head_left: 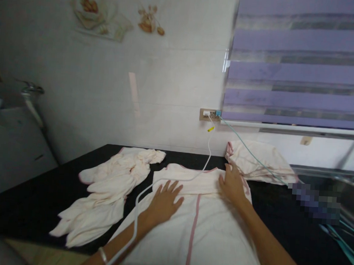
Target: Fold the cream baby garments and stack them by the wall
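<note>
A white garment with pink trim and a pink stripe down its middle point(216, 223) lies spread over the black counter and hangs towards me. My left hand point(165, 203) rests flat on its upper left part, fingers spread, with a bangle on the wrist. Near the upper right edge of the cloth, my right hand point(233, 184) lies with its fingers stretched out. A white power cord point(154, 182) crosses the garment and passes over my left forearm.
Crumpled white cloth point(110, 196) lies on the black counter point(19, 207) at left. Another folded white cloth point(262, 159) sits by the wall. A socket point(210, 115) feeds the white cord and a teal cord point(248, 149). At right is a metal sink point(348, 199).
</note>
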The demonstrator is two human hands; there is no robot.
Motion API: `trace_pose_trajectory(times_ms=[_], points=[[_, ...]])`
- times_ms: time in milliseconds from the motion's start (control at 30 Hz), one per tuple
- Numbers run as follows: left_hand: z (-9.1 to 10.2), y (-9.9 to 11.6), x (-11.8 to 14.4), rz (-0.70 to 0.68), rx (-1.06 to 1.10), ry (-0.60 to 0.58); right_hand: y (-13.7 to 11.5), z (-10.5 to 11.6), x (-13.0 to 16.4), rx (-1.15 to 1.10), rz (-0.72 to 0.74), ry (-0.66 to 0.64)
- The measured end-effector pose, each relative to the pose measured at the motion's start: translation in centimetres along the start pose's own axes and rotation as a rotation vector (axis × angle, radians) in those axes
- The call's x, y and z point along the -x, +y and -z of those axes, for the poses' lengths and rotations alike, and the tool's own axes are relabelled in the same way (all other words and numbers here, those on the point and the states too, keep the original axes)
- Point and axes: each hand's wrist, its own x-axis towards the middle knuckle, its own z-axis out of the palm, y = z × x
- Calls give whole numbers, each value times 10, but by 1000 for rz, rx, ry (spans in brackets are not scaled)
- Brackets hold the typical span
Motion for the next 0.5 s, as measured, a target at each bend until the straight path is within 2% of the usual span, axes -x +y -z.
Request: trace_pose_trajectory(times_ms=[67,167,233,367,500], points=[[-7,5,7,11,-55,-40,-13,-14,9,-9,81,-129],[-9,6,10,19,-100,-55,-18,-32,20,6,132,-361],[-7,6,11,21,-120,-38,-14,-37,22,21,134,-415],[-6,8,21,23,-146,7,-8,-34,21,7,149,-426],[-4,13,28,13,-107,3,-8,-18,27,-254,137,-234]])
